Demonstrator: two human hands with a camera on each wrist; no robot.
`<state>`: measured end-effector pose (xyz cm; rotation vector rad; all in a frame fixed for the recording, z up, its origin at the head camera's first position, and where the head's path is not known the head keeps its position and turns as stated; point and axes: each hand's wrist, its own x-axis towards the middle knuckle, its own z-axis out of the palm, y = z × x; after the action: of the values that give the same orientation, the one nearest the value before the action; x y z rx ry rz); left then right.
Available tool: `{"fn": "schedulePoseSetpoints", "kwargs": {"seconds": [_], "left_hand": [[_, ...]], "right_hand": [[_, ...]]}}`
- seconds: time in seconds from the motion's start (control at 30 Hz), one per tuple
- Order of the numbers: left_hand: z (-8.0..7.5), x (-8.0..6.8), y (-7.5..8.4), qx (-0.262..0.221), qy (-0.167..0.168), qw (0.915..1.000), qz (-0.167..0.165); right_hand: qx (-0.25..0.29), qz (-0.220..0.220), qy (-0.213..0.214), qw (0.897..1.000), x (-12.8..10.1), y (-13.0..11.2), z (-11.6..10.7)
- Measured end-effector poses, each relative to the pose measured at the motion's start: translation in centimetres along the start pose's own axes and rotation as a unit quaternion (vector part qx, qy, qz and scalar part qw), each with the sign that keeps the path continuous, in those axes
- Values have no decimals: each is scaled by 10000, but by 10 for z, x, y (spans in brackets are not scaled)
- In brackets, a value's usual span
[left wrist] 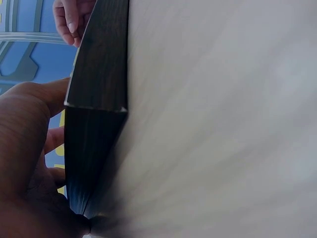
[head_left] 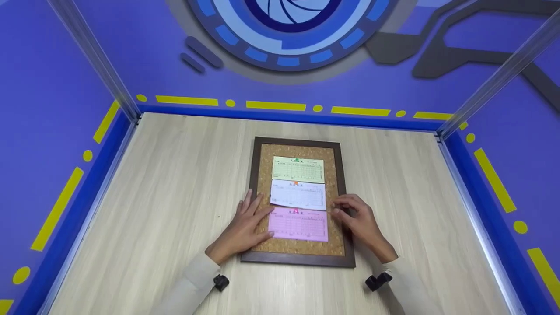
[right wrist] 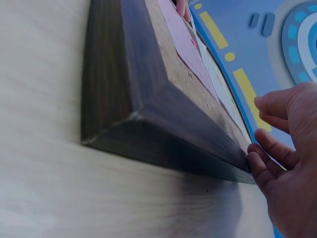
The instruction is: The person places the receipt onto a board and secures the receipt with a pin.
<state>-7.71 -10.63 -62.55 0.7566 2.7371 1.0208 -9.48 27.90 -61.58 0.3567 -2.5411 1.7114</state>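
Note:
A cork board in a dark wooden frame (head_left: 297,141) lies flat on the table. Three paper slips are pinned on it: green (head_left: 298,169) at the top, white (head_left: 298,194) in the middle, pink (head_left: 298,224) at the bottom. My left hand (head_left: 251,216) lies flat over the frame's left rail, its straight fingers reaching the pink slip's left edge. At the right rail my right hand (head_left: 348,212) has loosely curled fingers and nothing visibly in them. In the right wrist view its fingertips (right wrist: 255,161) touch the frame (right wrist: 129,89) edge. The left wrist view shows the left hand (left wrist: 25,148) against the frame (left wrist: 96,74).
The light wooden table (head_left: 175,183) is enclosed by blue and purple walls with yellow markings. Metal corner posts (head_left: 94,59) rise at the back left and back right. Bare tabletop lies on both sides of the board.

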Motion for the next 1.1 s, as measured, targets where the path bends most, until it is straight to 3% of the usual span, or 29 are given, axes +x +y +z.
{"fn": "schedulePoseSetpoints", "kwargs": {"seconds": [0.6,1.1], "left_hand": [[0,1,0,27,-58,10000,-23],[-4,1,1,16,-108,9999,-74]], "right_hand": [[-476,94,434,9979,-2,-1,5],[-379,-123,340,9986,1,2,-6]]}}
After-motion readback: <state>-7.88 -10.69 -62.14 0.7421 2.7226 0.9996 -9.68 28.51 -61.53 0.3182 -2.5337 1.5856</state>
